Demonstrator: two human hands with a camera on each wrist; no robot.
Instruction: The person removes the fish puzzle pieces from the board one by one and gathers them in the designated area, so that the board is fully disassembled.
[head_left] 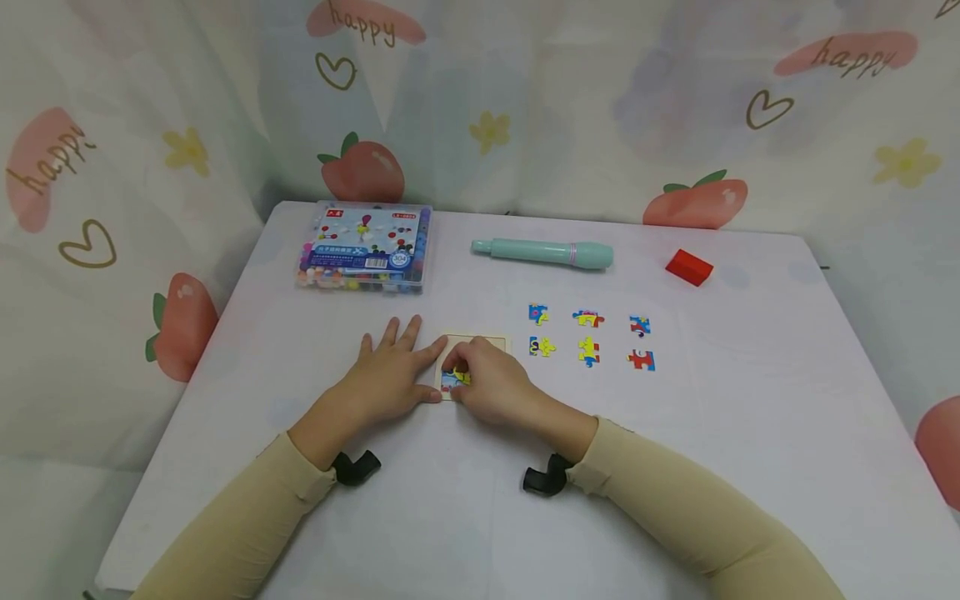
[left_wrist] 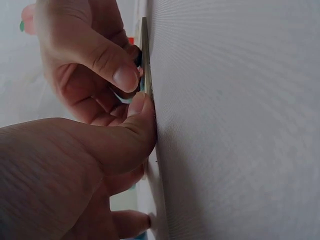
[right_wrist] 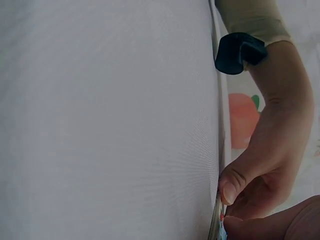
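A small light-coloured puzzle board (head_left: 491,341) lies on the table between both hands. My left hand (head_left: 386,377) rests flat with fingers spread, its thumb and index fingertip at the board's left edge. Over the board, the curled right hand (head_left: 495,383) pinches a blue-and-yellow jigsaw piece (head_left: 453,378) at the lower left corner between thumb and index finger. The right hand covers much of the board. In the left wrist view, the right thumb (left_wrist: 125,78) is close to the left thumb (left_wrist: 140,107) at the board's thin edge.
Several loose jigsaw pieces (head_left: 588,351) lie in two rows right of the board. Behind stand a clear box of coloured beads (head_left: 363,247), a mint-green tube-shaped thing (head_left: 543,252) and a red block (head_left: 689,267). A patterned curtain (head_left: 570,108) hangs round the table (head_left: 435,517).
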